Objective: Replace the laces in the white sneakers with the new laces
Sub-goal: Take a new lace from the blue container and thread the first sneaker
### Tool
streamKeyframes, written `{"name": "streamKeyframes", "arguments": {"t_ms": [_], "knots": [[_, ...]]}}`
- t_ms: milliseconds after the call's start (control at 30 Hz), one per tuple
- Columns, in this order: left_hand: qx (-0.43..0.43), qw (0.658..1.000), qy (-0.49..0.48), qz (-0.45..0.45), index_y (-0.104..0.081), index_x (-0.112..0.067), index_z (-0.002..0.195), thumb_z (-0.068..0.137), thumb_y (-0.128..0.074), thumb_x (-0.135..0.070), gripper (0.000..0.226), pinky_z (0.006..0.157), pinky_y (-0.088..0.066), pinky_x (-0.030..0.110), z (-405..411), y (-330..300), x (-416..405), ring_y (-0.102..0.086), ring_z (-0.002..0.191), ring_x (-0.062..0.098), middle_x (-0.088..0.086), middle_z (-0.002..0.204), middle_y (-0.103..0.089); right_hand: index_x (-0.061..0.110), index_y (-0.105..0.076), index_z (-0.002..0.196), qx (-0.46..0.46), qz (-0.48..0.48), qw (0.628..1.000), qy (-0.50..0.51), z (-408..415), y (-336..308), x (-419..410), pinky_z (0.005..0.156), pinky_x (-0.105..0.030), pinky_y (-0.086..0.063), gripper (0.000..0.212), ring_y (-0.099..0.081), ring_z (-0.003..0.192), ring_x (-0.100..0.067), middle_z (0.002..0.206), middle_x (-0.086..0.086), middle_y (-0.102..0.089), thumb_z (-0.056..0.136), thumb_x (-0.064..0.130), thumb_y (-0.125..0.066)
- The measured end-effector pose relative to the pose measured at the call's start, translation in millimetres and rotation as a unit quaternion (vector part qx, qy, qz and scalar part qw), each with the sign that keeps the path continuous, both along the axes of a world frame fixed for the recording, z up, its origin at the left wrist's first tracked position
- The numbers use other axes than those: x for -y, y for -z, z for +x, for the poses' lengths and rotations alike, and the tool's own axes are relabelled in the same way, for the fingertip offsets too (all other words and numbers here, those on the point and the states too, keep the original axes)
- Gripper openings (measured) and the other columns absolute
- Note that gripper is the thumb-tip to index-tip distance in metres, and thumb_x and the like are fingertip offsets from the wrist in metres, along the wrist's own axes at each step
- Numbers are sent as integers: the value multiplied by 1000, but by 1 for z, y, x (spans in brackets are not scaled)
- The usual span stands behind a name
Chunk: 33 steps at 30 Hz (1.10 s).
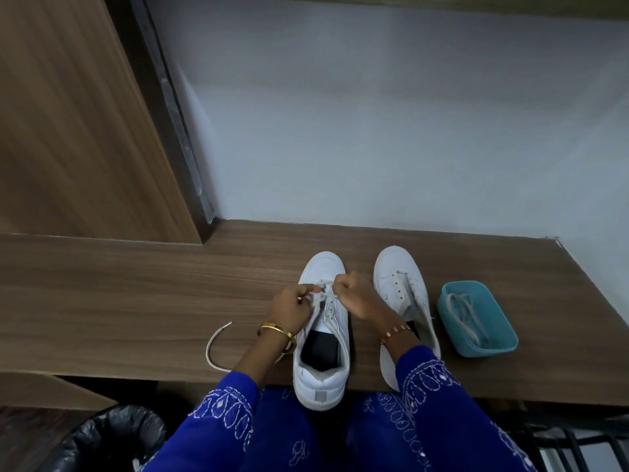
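**A:** From the head view, where have you got to?

**B:** I'm on the left sneaker [321, 330], which sits near the counter's [136, 301] near edge with its heel hanging slightly over. My left hand [293, 306] and right hand [354, 298] are both at the far eyelets, close to the toe, each with its fingers curled and pinched on the lace [321, 290] there. Which end is going through which hole I can't tell; it's too small.

**A:** So that shoe is only begun?

**B:** I'd judge so. The lace crosses only at the far rows, and the nearer eyelets look bare. A loose end [215, 345] curls out on the counter left of my left wrist.

**A:** And the other one?

**B:** The right sneaker [405, 301] stands just beside the first, under my right forearm. Its eyelets look empty, tongue flopped open, so it seems stripped but not relaced.

**A:** Any laces left over?

**B:** A bundle of laces [464, 316] lies in the blue tray [503, 342], right of that shoe. Old or new, I can't say. By my reckoning, most of the threading on both shoes is still ahead.
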<state>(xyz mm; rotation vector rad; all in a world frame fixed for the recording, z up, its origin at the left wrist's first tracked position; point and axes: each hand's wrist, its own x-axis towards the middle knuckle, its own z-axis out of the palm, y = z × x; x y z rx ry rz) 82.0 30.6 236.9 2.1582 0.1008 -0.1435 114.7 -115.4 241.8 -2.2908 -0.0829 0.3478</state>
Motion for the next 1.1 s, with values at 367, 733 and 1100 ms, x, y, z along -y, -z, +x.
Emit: {"name": "streamKeyframes", "arguments": {"t_ms": [367, 733, 1100], "knots": [[63, 997, 19, 32, -68, -9, 102, 91, -53, -15, 20, 79, -49, 34, -11, 3, 4, -62, 89, 25, 10, 99, -68, 22, -50, 70, 50, 53, 996, 48, -13, -2, 5, 64, -32, -48, 25, -48, 58, -10, 60, 3, -48, 87, 5, -55], [62, 994, 64, 62, -66, -17, 114, 87, -43, 1, 39, 88, -36, 21, -4, 2, 6, -54, 109, 25, 14, 114, -61, 10, -66, 92, 115, 71, 970, 201, -27, 1, -9, 58, -9, -35, 13, -51, 65, -4, 74, 9, -58, 86, 5, -56], [32, 990, 81, 111, -70, -15, 106, 91, -53, -12, 23, 86, -43, 25, 17, -5, 5, -60, 108, 20, 3, 114, -67, 1, -70, 90, 93, -19, 990, 109, -33, 6, -9, 56, -5, -36, 16, -53, 69, -9, 89, -11, -71, 84, 1, -56]]}}
